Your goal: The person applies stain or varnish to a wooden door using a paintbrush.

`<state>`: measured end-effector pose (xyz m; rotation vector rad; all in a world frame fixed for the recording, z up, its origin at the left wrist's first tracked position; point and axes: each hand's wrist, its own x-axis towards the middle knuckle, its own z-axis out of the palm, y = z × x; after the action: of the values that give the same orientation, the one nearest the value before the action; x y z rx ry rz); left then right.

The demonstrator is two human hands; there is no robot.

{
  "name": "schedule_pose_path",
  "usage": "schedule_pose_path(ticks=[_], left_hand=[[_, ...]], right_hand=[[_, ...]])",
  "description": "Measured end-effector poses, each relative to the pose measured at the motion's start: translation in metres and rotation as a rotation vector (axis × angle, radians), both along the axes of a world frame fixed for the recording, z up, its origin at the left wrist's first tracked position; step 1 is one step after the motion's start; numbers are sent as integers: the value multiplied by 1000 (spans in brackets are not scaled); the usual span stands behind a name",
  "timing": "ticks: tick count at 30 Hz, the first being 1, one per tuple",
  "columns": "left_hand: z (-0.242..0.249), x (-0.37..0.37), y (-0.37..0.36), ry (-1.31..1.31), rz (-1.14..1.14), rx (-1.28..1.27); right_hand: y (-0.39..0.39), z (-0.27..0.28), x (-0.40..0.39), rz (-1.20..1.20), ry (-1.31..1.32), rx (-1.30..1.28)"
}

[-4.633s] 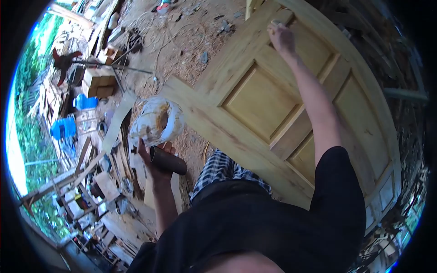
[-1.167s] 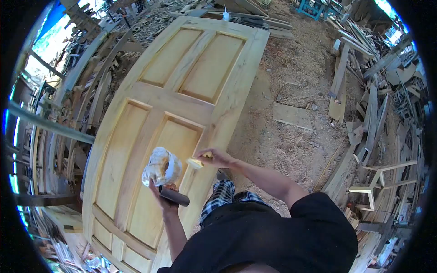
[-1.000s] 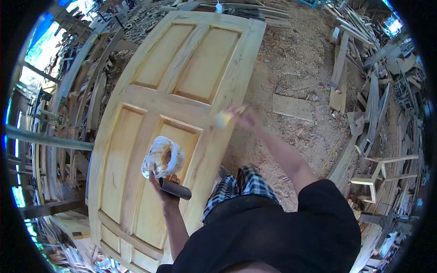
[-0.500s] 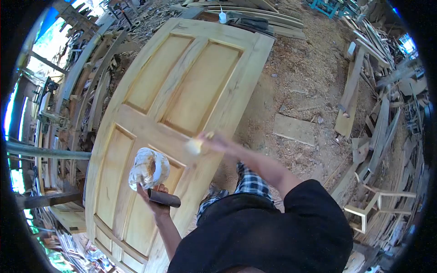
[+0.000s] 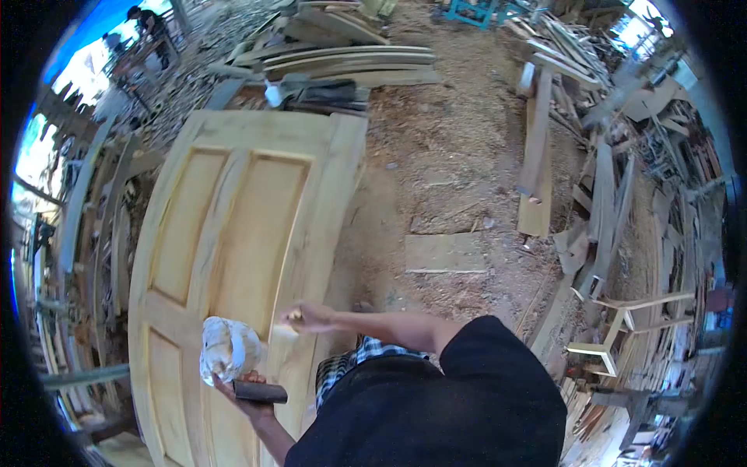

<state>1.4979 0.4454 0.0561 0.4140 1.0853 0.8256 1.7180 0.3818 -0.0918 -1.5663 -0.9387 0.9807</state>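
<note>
A pale wooden panelled door (image 5: 261, 233) lies flat in front of me. Over its lower part, my left hand (image 5: 247, 389) holds a white, stained container (image 5: 227, 349) together with a dark cylinder (image 5: 261, 392). My right hand (image 5: 306, 317) is closed on a small yellowish tool near the door's right edge; a pale blurred end, perhaps a brush, points down from it. Whether that end touches the wood I cannot tell.
Beyond the door's far end are a white bottle (image 5: 273, 94) and dark cloth (image 5: 331, 91). Stacked boards (image 5: 358, 62) lie behind them. A wooden frame (image 5: 618, 331) and long planks (image 5: 537, 148) are on the right. Another person (image 5: 152, 35) stands far left.
The view has shifted, so the door appears lower and further left. My right hand has moved from over the door's middle towards its right edge. My left hand still holds the container and cylinder.
</note>
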Motion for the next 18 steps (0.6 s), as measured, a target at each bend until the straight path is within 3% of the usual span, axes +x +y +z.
schedule_pose_path(ticks=[2, 3, 4, 7, 9, 12, 13, 14, 15, 17, 18], left_hand=[[7, 11, -3, -28, -17, 36], [8, 13, -3, -36, -17, 69], [5, 12, -1, -35, 2, 64], [-11, 7, 7, 3, 52, 65], [-20, 1, 16, -13, 59, 66], [-29, 1, 26, 5, 71, 63], [-26, 2, 27, 8, 81, 55], [-20, 8, 31, 28, 78, 92], [-17, 17, 36, 42, 75, 132], [-15, 32, 42, 27, 89, 148], [-13, 37, 44, 18, 97, 170]], right_hand=[[-14, 11, 15, 135, 105, -40], [-24, 43, 54, 55, 79, -46], [-22, 12, 92, -43, 43, 17], [-25, -7, 204, -516, 545, 211], [-22, -25, 258, -605, -516, 240], [-8, 6, 216, -565, -390, 273], [-6, 98, 162, -446, -92, -140], [5, 44, 141, -317, 153, 92], [12, 27, 113, -139, 82, 174], [25, 25, 77, 190, -37, 21], [27, 17, 85, 199, -29, 19]])
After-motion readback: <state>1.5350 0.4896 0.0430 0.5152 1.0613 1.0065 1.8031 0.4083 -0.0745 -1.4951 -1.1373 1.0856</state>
